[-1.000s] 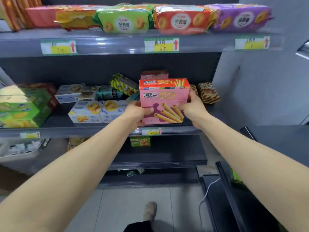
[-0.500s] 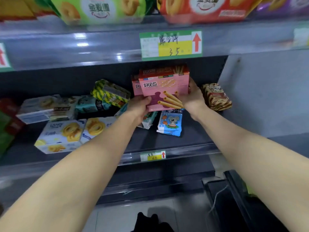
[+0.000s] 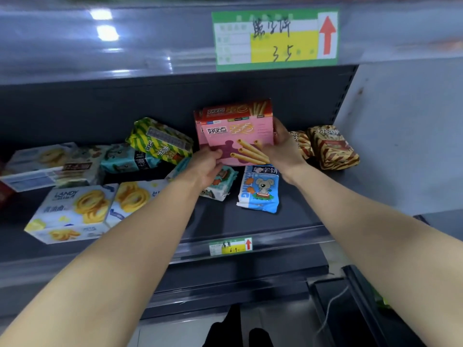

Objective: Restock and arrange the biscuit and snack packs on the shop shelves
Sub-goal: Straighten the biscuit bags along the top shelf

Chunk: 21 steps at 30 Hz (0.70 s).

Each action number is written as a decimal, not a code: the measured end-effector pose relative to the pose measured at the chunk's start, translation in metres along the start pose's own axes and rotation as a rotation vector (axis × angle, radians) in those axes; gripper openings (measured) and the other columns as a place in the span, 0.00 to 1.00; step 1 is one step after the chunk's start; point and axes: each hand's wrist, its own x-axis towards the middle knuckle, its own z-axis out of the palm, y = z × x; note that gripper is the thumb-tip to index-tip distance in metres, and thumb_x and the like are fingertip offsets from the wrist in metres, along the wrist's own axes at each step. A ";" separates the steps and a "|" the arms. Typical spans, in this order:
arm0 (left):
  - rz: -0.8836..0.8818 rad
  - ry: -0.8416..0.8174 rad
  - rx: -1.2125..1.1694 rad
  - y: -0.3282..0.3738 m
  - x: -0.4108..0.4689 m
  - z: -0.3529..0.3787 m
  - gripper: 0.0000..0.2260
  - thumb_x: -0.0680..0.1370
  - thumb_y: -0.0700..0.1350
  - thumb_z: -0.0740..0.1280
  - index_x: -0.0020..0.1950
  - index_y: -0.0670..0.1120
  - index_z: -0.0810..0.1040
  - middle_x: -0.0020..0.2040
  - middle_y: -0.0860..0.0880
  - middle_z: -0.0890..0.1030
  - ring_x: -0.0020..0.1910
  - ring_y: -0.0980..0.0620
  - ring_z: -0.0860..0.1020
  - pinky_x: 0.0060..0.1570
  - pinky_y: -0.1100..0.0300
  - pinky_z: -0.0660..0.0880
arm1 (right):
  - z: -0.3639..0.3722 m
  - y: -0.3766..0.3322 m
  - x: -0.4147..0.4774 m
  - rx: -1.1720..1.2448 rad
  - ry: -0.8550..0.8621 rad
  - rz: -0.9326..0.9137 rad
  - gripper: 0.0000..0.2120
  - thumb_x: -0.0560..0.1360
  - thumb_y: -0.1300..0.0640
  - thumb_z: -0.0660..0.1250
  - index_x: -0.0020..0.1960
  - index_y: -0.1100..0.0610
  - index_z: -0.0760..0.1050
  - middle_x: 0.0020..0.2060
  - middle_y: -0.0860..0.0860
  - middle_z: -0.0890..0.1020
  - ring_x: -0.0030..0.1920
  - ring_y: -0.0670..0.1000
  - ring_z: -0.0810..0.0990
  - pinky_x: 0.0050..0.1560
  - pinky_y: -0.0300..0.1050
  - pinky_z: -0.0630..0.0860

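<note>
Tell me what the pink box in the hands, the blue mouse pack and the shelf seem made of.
The pink box: likely printed cardboard, slight sheen; flat faces, crisp folded edges.
The blue mouse pack: probably glossy plastic film; crinkled surface, crimped end seam.
The shelf: looks like dark painted metal, matte; thin flat deck.

cool overhead light leaves white glare patches on the clear strip of the upper shelf edge (image 3: 105, 31), while the back panel (image 3: 112, 106) under it sits in deep shadow. the wide lens bows the shelf lines toward the edges, and the boxes (image 3: 37, 166) at the far left look soft and smeared.
</note>
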 end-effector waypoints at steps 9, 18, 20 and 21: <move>0.023 0.172 0.069 0.018 0.003 -0.051 0.16 0.80 0.32 0.54 0.65 0.43 0.70 0.47 0.48 0.76 0.46 0.54 0.74 0.45 0.67 0.70 | 0.054 -0.003 0.008 0.071 -0.171 0.041 0.32 0.74 0.67 0.64 0.74 0.51 0.60 0.59 0.46 0.80 0.61 0.44 0.77 0.66 0.43 0.72; 0.010 0.088 0.245 0.008 -0.002 -0.029 0.14 0.80 0.32 0.56 0.64 0.35 0.70 0.54 0.42 0.76 0.41 0.54 0.76 0.44 0.63 0.74 | 0.038 0.015 0.020 -0.030 -0.084 0.177 0.26 0.69 0.67 0.62 0.66 0.52 0.68 0.55 0.49 0.80 0.56 0.48 0.78 0.56 0.43 0.75; 0.004 0.090 0.263 0.007 -0.002 -0.020 0.13 0.80 0.32 0.57 0.63 0.35 0.71 0.52 0.43 0.76 0.44 0.52 0.76 0.48 0.61 0.75 | 0.035 0.030 0.028 -0.082 -0.051 0.212 0.31 0.65 0.63 0.61 0.67 0.50 0.66 0.58 0.53 0.77 0.59 0.53 0.76 0.59 0.50 0.76; 0.004 0.099 0.273 0.008 -0.001 -0.017 0.12 0.79 0.32 0.58 0.62 0.36 0.72 0.51 0.43 0.76 0.44 0.51 0.76 0.49 0.60 0.75 | 0.034 0.042 0.037 -0.095 -0.036 0.230 0.32 0.65 0.62 0.61 0.68 0.49 0.65 0.61 0.53 0.74 0.59 0.55 0.75 0.60 0.52 0.75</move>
